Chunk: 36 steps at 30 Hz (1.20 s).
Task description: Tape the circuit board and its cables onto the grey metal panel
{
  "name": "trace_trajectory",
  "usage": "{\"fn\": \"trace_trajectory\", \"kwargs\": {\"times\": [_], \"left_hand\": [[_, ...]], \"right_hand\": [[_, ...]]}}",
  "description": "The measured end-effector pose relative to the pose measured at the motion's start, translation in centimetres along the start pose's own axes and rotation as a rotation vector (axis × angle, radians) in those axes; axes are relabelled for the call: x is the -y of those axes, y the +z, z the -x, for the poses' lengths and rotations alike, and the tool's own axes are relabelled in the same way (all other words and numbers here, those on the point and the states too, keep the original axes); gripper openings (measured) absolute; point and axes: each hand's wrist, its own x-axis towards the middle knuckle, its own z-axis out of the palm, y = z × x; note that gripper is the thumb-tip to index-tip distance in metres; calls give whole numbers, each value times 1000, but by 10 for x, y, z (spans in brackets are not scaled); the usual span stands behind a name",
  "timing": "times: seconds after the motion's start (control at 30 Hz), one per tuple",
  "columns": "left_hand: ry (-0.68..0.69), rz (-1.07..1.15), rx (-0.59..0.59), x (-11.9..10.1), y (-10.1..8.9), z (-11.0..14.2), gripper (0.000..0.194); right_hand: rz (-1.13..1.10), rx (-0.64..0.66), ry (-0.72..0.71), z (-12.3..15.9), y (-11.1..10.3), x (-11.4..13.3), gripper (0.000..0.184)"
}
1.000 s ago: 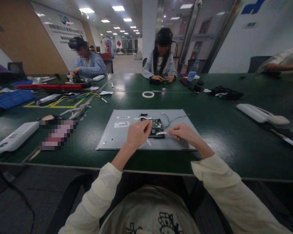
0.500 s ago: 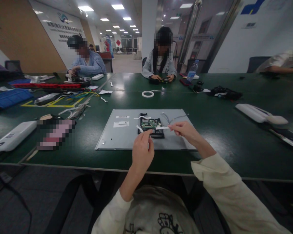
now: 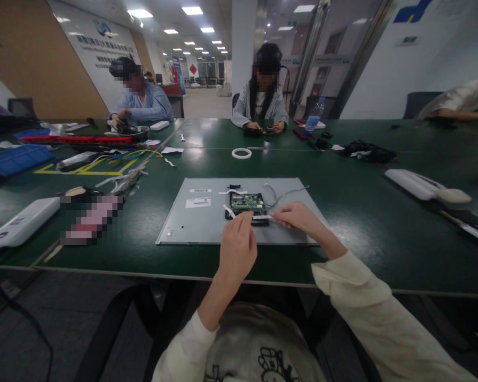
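A grey metal panel (image 3: pixel 201 225) lies flat on the table in front of me. Near its middle sits a green circuit board (image 3: pixel 245 201) in a black tray-like holder (image 3: pixel 259 223). A short white strip of tape (image 3: pixel 262 217) runs across the near part of the holder. My right hand (image 3: pixel 297 218) pinches the strip's right end between thumb and fingers. At its left end, the closed fingertips of my left hand (image 3: pixel 239 244) meet the strip; their exact grip is partly hidden. Other white strips (image 3: pixel 229 211) stick to the holder's left and far edges. Grey cables (image 3: pixel 281 197) lie to the right.
A white tape roll (image 3: pixel 241 153) lies beyond the panel. To the left are a white power bank-like device (image 3: pixel 24 223), loose wires and a blue tray (image 3: pixel 18 160). At right lies another white device (image 3: pixel 414 183). People sit across the table, near a water bottle (image 3: pixel 314 114).
My left hand came back toward me off the board, then shifted slightly right to the strip's left end. My right hand, still pinching the strip, lowered it onto the holder's near part.
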Motion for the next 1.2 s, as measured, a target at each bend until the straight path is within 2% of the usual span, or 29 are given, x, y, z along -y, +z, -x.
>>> {"fn": "trace_trajectory", "kwargs": {"times": [0.17,0.3,0.47,0.73,0.97,1.2], "left_hand": [[157,-102,110,-3,7,-1,44],[227,-147,185,-4,14,-1,42],[229,-170,235,-2,17,-1,39],[222,-189,246,-3,18,-2,39],[221,-194,211,-6,20,-6,35],[182,-225,247,-8,17,-11,30]], "right_hand": [[8,-2,-34,-3,3,-5,37],[23,-11,-55,-4,5,-8,37],[102,-27,-63,-3,5,-6,37],[217,-29,-79,-4,8,-7,38],[572,-208,-154,0,14,-4,40],[793,-225,-58,7,20,5,44]]}}
